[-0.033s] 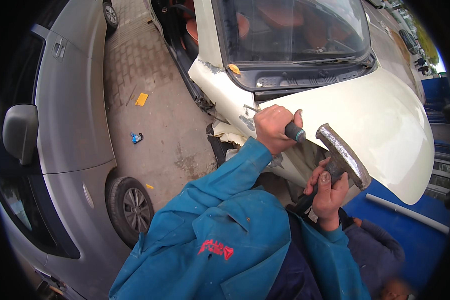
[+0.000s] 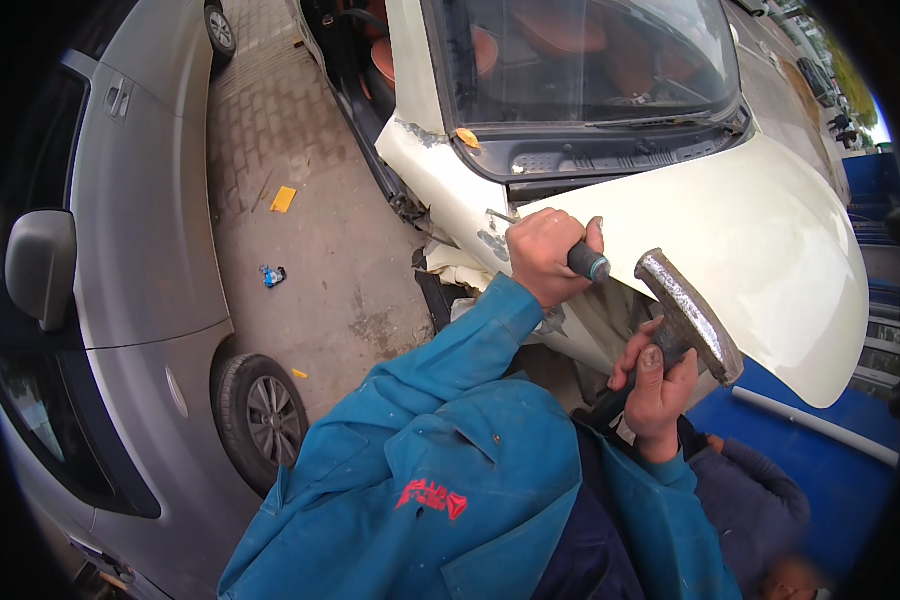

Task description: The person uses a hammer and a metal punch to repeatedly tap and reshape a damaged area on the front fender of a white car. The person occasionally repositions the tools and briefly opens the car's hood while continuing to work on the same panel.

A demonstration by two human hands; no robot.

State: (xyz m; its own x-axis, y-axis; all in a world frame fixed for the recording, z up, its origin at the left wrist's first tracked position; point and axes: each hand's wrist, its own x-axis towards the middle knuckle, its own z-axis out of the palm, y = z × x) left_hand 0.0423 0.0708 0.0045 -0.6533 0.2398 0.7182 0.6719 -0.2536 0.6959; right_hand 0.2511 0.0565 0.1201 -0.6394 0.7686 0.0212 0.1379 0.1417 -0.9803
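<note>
My left hand [image 2: 548, 255] is wrapped round the black grip of a tool [image 2: 588, 263]; a thin metal rod sticks out on the other side of the fist, close to the cream car's fender. Grey scraped patches mark that fender [image 2: 440, 190]. In my right hand [image 2: 658, 395] is a hammer [image 2: 692, 318], gripped just under its heavy metal head, which is raised to the right of the tool's grip end. Beyond both hands lies the car's cream hood [image 2: 760, 260]. The fist hides the tool's middle part.
A grey car [image 2: 145, 250] with a side mirror [image 2: 40, 265] stands on the left. Yellow scrap [image 2: 283, 199] and a blue wrapper [image 2: 273, 276] lie on the paving. At lower right is another person in dark clothing [image 2: 745, 500], beside a blue surface with a pale pipe [image 2: 815, 427].
The hammer head has shifted a touch right and down. My left hand with its tool has drifted very slightly left.
</note>
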